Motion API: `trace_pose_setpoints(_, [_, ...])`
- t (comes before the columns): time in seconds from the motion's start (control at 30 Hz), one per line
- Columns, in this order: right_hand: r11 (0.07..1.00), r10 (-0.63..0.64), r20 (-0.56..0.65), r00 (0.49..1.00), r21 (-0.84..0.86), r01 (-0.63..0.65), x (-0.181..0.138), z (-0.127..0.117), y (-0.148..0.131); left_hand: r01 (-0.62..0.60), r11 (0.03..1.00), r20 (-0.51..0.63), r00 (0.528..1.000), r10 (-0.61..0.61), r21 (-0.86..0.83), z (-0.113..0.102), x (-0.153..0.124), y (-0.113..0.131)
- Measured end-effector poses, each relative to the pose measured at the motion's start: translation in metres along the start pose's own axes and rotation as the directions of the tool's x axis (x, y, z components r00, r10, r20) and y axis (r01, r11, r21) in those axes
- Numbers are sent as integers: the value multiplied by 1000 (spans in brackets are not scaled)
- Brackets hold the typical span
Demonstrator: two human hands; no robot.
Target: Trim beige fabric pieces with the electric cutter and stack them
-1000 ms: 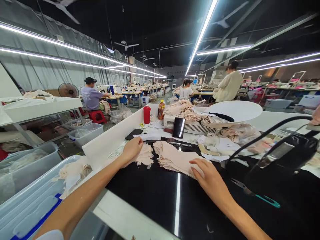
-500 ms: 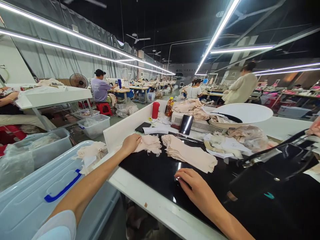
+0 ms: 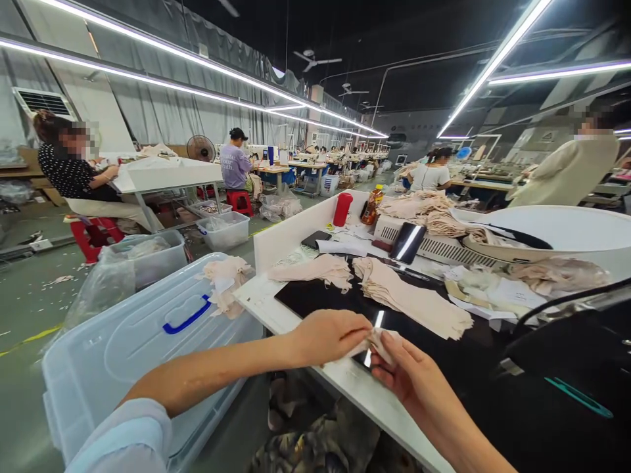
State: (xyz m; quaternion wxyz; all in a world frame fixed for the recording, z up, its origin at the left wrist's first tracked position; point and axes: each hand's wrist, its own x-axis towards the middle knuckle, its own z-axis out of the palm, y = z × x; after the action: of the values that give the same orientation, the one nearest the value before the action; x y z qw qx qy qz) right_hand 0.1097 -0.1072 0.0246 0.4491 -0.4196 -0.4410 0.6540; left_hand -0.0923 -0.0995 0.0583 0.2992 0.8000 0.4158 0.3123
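Both hands meet over the front edge of the black work surface (image 3: 315, 299). My left hand (image 3: 328, 336) is closed, its fingertips pinching a small pale piece of fabric (image 3: 385, 343). My right hand (image 3: 411, 371) grips the same piece between thumb and fingers; part of it is hidden by the fingers. Just beyond lies a fanned stack of beige fabric pieces (image 3: 414, 295). To its left is a smaller beige fabric pile (image 3: 320, 269). A black sewing machine (image 3: 572, 335) stands at the right, partly out of view.
A lidded plastic bin (image 3: 133, 348) with fabric scraps (image 3: 227, 282) on it stands at the left. Behind the stacks are a phone (image 3: 408, 243), a red cup (image 3: 342, 209), a bottle (image 3: 372, 205) and papers. A teal slim tool (image 3: 579, 397) lies at right. Several people sit farther off.
My left hand has left the smaller pile and come right and nearer, to my right hand. A pale fabric piece is now between both hands. The view has turned left.
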Motion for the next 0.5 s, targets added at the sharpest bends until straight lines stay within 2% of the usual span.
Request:
trace_pose_setpoints(0.13, [999, 35, -19, 999, -21, -35, -21, -7, -9, 157, 949, 63, 987, -145, -275, 15, -11, 1])
trace_pose_setpoints(0.2, [996, 4, 26, 1000, -90, -2, -31, -8, -12, 266, 877, 166, 962, -216, -400, 22, -13, -2])
trace_pose_setpoints(0.33, [985, -33, 66, 997, -165, 44, -47, -3, -16, 456, 688, 396, 881, -259, -565, 39, -17, -6])
trace_pose_setpoints(0.43, [984, -19, 19, 1000, -178, 22, -53, 2, -17, 525, 551, 437, 849, -296, -649, 49, -20, -7])
trace_pose_setpoints(0.5, [982, 9, 10, 1000, -189, -7, -56, 3, -18, 522, 478, 427, 853, -299, -706, 51, -21, -7])
